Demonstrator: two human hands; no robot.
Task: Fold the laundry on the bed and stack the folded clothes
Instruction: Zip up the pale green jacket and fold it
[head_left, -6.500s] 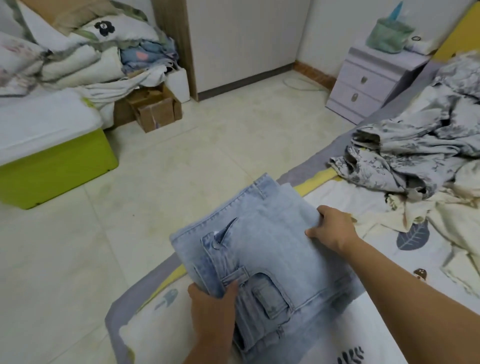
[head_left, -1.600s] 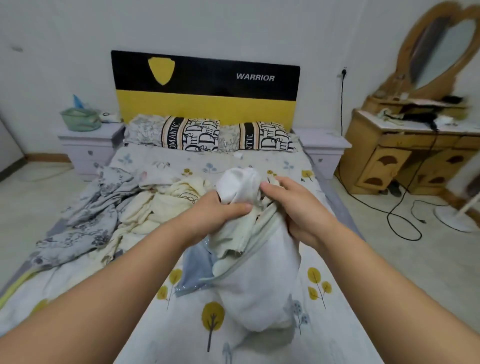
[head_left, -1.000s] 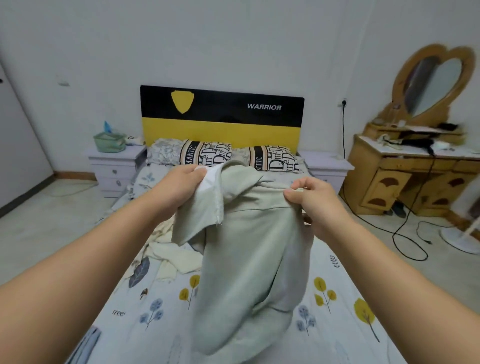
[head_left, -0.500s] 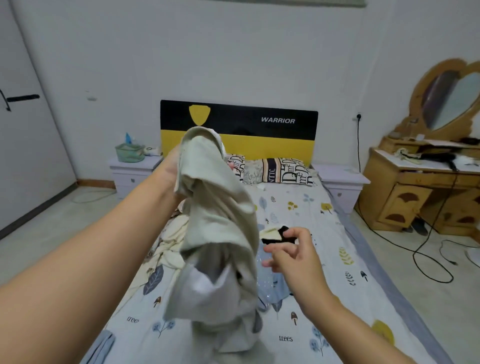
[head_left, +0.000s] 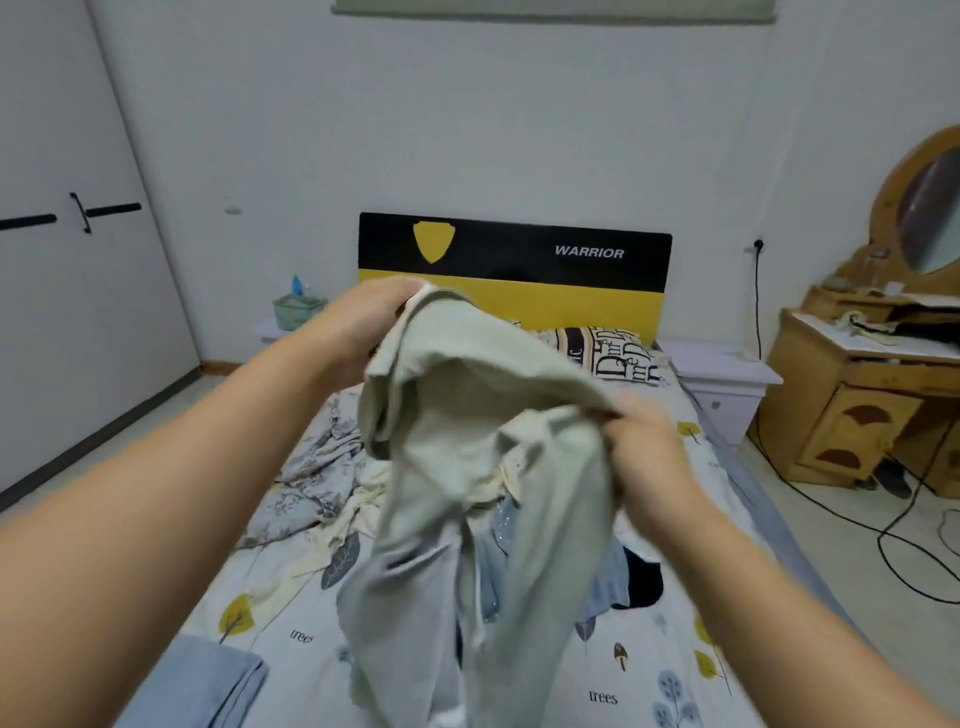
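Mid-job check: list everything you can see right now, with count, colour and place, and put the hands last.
garment: 1, pale grey-green, held up over the bed
bed: 1, pale tree-print sheet, centre
headboard: 1, black and yellow, against far wall
pillow: 1 visible, black-and-cream lettered, by the headboard
unfolded laundry: 1 heap, grey floral and cream, left on the bed
folded jeans: 1, light blue, near-left bed corner
nightstands: 2, pale lilac, either side of the bed
dressing table: 1, wooden, with mirror, right
left hand: grips the garment's top edge
right hand: grips the garment's right edge
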